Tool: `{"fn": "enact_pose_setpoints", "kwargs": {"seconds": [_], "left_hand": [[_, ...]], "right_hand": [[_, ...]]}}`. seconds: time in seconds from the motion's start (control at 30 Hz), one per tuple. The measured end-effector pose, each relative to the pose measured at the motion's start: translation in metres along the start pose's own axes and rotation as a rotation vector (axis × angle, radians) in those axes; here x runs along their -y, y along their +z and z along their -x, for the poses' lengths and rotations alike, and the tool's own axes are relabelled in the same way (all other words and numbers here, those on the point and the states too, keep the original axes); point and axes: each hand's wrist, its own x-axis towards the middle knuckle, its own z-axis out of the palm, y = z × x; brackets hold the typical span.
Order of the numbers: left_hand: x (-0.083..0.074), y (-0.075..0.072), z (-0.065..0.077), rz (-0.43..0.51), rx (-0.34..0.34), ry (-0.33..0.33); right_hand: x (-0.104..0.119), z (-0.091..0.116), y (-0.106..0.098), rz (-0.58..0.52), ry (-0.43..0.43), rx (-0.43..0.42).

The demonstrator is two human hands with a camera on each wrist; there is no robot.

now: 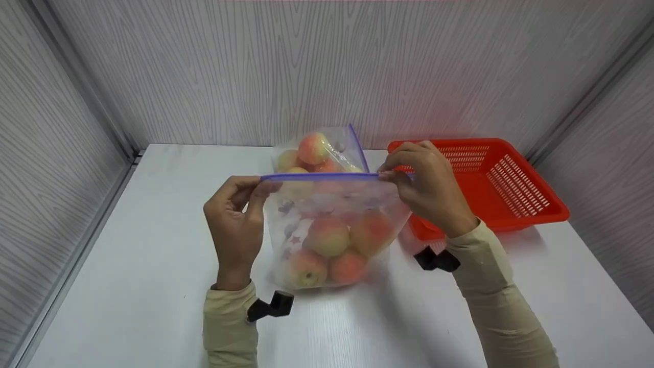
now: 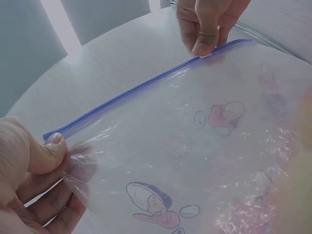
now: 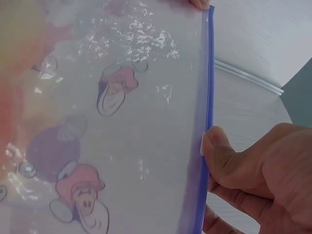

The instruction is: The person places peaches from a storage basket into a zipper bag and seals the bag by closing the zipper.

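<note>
A clear zip bag (image 1: 286, 225) with printed cartoon figures hangs between my two hands, with several red-and-yellow apples (image 1: 329, 237) in its lower part. A blue-purple zip strip (image 1: 322, 177) runs taut and level along its top. My left hand (image 1: 237, 225) pinches the strip's left corner between thumb and fingers. Further right along the strip, my right hand (image 1: 429, 189) pinches it around a small whitish slider (image 3: 202, 146), most of which the thumb hides. Some strip extends past the right hand's grip in the left wrist view.
Behind the held bag lies a second zip bag (image 1: 341, 138) of apples, partly covered by it. A red plastic basket (image 1: 557, 209) with slotted sides stands at the right, overlapped by my right hand. The white table (image 1: 153, 245) meets grey wood-grain panels (image 1: 327, 66) behind and at both sides.
</note>
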Motion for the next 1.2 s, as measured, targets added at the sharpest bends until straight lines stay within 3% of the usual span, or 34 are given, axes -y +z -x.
{"fn": "enact_pose_setpoints", "kwargs": {"seconds": [0.2,0.63,0.93,1.07,1.2], "left_hand": [[0.002,-0.002,0.000,-0.004,0.024,0.000],[0.008,-0.007,-0.003,0.002,0.002,-0.028],[0.006,-0.007,-0.001,-0.013,-0.003,-0.058],[0.008,-0.004,0.002,0.005,0.018,-0.053],[0.008,-0.003,0.002,0.014,0.026,-0.057]], "right_hand": [[-0.014,0.012,-0.010,0.015,0.045,-0.011],[-0.034,0.028,-0.028,0.032,0.091,-0.050],[-0.043,0.034,-0.034,0.033,0.083,-0.052],[-0.050,0.035,-0.038,-0.048,0.085,0.001],[-0.053,0.035,-0.039,-0.146,0.098,0.113]]}}
